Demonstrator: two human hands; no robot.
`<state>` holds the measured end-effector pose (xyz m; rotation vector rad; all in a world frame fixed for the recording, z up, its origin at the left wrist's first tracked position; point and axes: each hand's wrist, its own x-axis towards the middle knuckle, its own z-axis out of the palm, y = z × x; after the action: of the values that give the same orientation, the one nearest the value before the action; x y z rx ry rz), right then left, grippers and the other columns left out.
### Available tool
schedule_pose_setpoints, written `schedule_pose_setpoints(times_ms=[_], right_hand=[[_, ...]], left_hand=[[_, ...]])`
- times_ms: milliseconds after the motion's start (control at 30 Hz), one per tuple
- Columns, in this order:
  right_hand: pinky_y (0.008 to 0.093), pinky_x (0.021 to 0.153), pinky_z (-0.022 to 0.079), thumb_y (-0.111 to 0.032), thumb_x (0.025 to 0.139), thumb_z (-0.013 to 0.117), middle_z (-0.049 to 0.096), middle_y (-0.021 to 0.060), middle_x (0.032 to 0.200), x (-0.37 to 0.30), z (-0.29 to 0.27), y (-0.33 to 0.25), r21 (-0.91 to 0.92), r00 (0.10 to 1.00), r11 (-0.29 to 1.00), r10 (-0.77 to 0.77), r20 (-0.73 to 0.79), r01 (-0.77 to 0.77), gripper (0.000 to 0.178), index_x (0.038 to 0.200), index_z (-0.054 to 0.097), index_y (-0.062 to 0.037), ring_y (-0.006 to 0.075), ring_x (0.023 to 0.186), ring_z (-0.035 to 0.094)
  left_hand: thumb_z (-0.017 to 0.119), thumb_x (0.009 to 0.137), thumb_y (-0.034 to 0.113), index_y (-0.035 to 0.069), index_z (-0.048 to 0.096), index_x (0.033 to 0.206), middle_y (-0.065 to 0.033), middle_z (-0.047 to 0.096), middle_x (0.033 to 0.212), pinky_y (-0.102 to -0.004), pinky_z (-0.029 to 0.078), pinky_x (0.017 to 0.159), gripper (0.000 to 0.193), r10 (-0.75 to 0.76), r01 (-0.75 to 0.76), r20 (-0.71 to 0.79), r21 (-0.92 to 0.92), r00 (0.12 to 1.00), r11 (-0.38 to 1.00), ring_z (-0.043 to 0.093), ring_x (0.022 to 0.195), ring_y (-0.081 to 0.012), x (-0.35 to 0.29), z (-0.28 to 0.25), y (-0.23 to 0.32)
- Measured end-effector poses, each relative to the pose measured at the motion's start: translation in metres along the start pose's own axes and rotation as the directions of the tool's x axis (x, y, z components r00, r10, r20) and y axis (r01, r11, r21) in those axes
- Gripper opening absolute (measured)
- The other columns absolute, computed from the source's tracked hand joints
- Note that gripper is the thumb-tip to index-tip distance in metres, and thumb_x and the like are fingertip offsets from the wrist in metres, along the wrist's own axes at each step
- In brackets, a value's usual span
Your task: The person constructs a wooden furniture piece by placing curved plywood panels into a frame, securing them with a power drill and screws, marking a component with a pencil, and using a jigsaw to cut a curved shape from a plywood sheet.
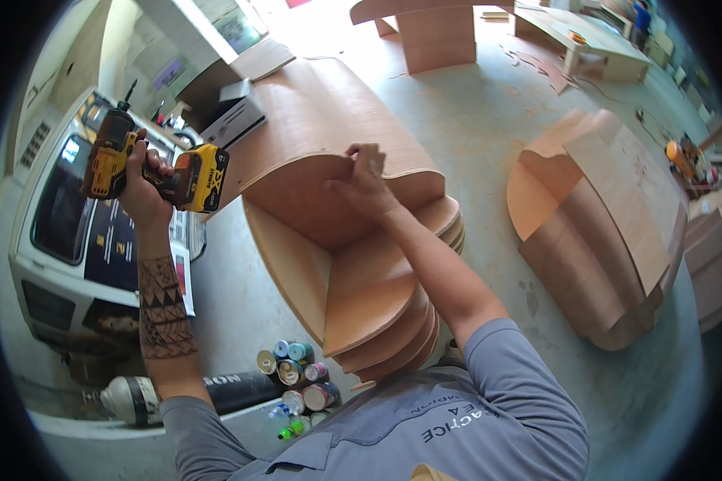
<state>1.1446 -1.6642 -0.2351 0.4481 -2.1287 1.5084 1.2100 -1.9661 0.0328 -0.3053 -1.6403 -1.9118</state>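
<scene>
My left hand [146,180] is wrapped round the handle of a yellow and black cordless driver [196,180], raised at the left with its bit pointing away and up. My right hand [367,178] is at the upper edge of a curved plywood panel [297,192], its fingers bent over the edge and its thumb against the face. This panel belongs to a large brown plywood piece [321,104] with a smooth bent top. Below the panel, several curved shelf-like layers [373,321] fan out towards me.
A cardboard box [233,116] rests on the plywood piece's far left. A white vehicle [48,232] stands at left. Several cans [293,369] and a dark cylinder [241,391] lie near my left side. Another plywood form [594,232] sits at right; a workbench [582,40] stands far right.
</scene>
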Motion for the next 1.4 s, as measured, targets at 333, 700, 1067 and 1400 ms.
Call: schedule_pose_setpoints(times_ms=[333, 700, 1067, 1400], right_hand=[[0.0511, 0.108, 0.038, -0.026, 0.076, 0.097, 0.042, 0.0159, 0.128, -0.003, -0.002, -0.013, 0.088, 0.999, 0.996, 0.021, 0.043, -0.025, 0.079, 0.133, 0.045, -0.0112, 0.0382, 0.119, 0.041], [0.0513, 0.11, 0.036, -0.029, 0.078, 0.095, 0.044, 0.0175, 0.129, -0.002, 0.003, -0.019, 0.068, 0.997, 0.998, -0.006, 0.076, 0.001, 0.078, 0.135, 0.045, -0.0093, 0.0376, 0.12, 0.042], [0.051, 0.109, 0.041, -0.032, 0.077, 0.097, 0.045, 0.022, 0.131, 0.002, -0.006, -0.013, -0.085, 0.996, 0.996, -0.011, 0.089, 0.019, 0.087, 0.136, 0.041, -0.0021, 0.0412, 0.123, 0.043], [0.0502, 0.112, 0.038, -0.037, 0.1, 0.068, 0.051, 0.0202, 0.124, 0.039, -0.03, 0.0, 0.076, 0.985, 0.993, 0.075, 0.156, -0.088, 0.043, 0.121, 0.054, -0.0014, 0.0385, 0.119, 0.046]], left_hand=[[0.072, 0.103, 0.017, 0.002, 0.068, 0.13, -0.0005, 0.06, 0.078, -0.0238, 0.051, 0.06, 0.031, -0.109, 0.103, 0.036, 0.135, 0.993, 0.986, 0.058, 0.063, -0.0083, 0.046, 0.034, -0.052], [0.077, 0.101, 0.041, -0.003, 0.062, 0.118, -0.0078, 0.069, 0.101, -0.0314, 0.055, 0.085, 0.049, 0.203, -0.064, -0.13, 0.675, 0.97, 0.735, 0.066, 0.092, -0.0189, 0.019, 0.021, -0.063], [0.079, 0.094, 0.013, 0.008, 0.072, 0.13, -0.012, 0.064, 0.123, -0.0414, 0.052, 0.098, 0.037, 0.251, -0.488, 0.446, 0.861, 0.859, 0.142, 0.06, 0.114, -0.0304, -0.143, 0.083, -0.076], [0.078, 0.093, 0.011, 0.009, 0.081, 0.118, -0.0078, 0.072, 0.115, -0.0405, 0.055, 0.099, 0.026, 0.123, -0.375, 0.358, 0.912, 0.926, 0.168, 0.066, 0.11, -0.0298, -0.133, 0.084, -0.071]])
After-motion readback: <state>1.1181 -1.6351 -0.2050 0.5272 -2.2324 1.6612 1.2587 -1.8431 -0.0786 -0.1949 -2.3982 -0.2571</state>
